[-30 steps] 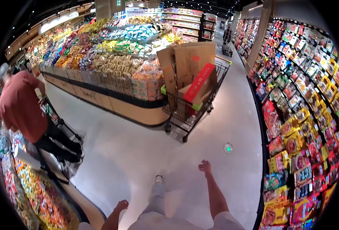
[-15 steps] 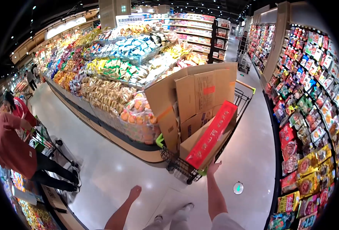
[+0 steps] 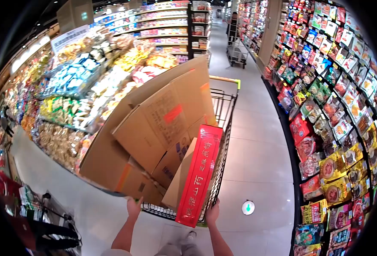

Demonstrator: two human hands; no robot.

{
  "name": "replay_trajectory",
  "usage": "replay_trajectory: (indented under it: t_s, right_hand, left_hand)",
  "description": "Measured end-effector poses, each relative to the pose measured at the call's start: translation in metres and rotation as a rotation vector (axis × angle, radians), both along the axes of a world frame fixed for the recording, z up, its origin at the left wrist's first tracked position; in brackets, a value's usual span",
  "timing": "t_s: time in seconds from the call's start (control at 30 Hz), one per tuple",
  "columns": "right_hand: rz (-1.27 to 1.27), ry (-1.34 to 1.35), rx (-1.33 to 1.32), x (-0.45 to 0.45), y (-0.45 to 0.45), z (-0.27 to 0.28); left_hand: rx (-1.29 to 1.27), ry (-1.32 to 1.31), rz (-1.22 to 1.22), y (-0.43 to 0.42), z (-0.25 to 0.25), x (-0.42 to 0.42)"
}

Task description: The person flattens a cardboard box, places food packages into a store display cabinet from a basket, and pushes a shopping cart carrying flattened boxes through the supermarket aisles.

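Note:
A black wire shopping cart [image 3: 222, 170] stands right before me, loaded with flattened brown cardboard boxes [image 3: 154, 123] and a long red box [image 3: 200, 170] that leans on top. My left hand [image 3: 134, 206] is closed on the cart's near left corner, by its green trim. On the near right corner, beside the lower end of the red box, my right hand [image 3: 212, 212] is closed round the cart's edge. The fingers of both hands are partly hidden by the cart.
Packaged snacks fill a sloping display [image 3: 69, 111] on the left and a long shelf wall [image 3: 325, 128] on the right. Another cart [image 3: 238, 53] stands down the aisle. At lower left are a person's dark-trousered legs [image 3: 54, 237] beside a cart.
Both hands have come onto the cart from the open floor before it. The cart looks much nearer, and the view has turned rightward. The co-present person has slid toward the lower left edge.

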State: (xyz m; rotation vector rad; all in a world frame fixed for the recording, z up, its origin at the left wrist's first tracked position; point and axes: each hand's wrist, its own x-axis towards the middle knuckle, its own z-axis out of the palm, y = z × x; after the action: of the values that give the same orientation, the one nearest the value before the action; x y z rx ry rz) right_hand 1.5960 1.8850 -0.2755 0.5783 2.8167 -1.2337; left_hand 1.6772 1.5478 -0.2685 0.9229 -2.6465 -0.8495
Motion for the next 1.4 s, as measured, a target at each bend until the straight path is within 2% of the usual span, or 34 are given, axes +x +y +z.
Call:
replay_trajectory:
  t_s: [0.07,0.13,0.17,0.4,0.47,0.5,0.6,0.7,0.73,0.77,0.9,1.0,1.1,1.23,1.33,1.4]
  right_hand:
    - [0.006,0.043,-0.007,-0.025,0.018,0.008]
    - [0.074,0.027,0.027,-0.044,0.031,0.010]
    - [0.062,0.027,0.035,-0.057,0.035,0.011]
    - [0.065,0.008,-0.002,-0.154,0.058,-0.002]
    - [0.072,0.021,0.038,-0.184,0.066,0.001]
    - [0.076,0.026,0.060,-0.199,0.070,0.001]
    - [0.102,0.060,0.055,-0.241,0.080,0.005]
    - [0.105,-0.005,0.176,-0.286,0.096,-0.003]
    - [0.108,0.008,0.160,-0.300,0.100,-0.006]
    - [0.108,0.020,0.141,-0.313,0.104,-0.008]
    - [0.145,0.076,0.179,-0.362,0.108,0.005]
    - [0.155,-0.016,0.193,-0.397,0.110,0.015]
    - [0.167,0.024,0.095,-0.430,0.125,-0.011]
    - [0.161,0.017,0.170,-0.476,0.133,-0.021]
    - [0.146,0.004,0.128,-0.510,0.130,-0.011]
    - [0.153,-0.041,0.200,-0.533,0.131,-0.002]
  left_hand:
    - [-0.074,-0.024,-0.026,0.018,-0.006,-0.012]
    - [0.004,0.209,-0.041,0.041,0.004,-0.026]
    - [0.014,0.210,-0.052,0.043,0.001,-0.038]
    - [0.002,0.057,-0.048,0.055,-0.012,-0.121]
    - [-0.079,-0.159,-0.087,0.054,-0.003,-0.152]
    - [-0.071,-0.152,-0.085,0.055,-0.001,-0.172]
    - [0.237,0.278,-0.116,0.071,0.008,-0.225]
    - [0.191,0.275,-0.166,0.085,0.011,-0.262]
    - [0.304,0.240,-0.143,0.090,0.013,-0.272]
    - [0.304,0.232,-0.148,0.094,0.017,-0.283]
    - [0.168,0.258,-0.121,0.109,0.013,-0.324]
    - [0.102,0.265,-0.135,0.111,-0.001,-0.354]
    - [0.080,0.222,-0.146,0.115,-0.005,-0.379]
    - [0.174,0.195,-0.106,0.127,0.012,-0.427]
    - [0.197,0.295,-0.082,0.131,0.012,-0.459]
    - [0.231,0.179,-0.069,0.134,0.011,-0.478]
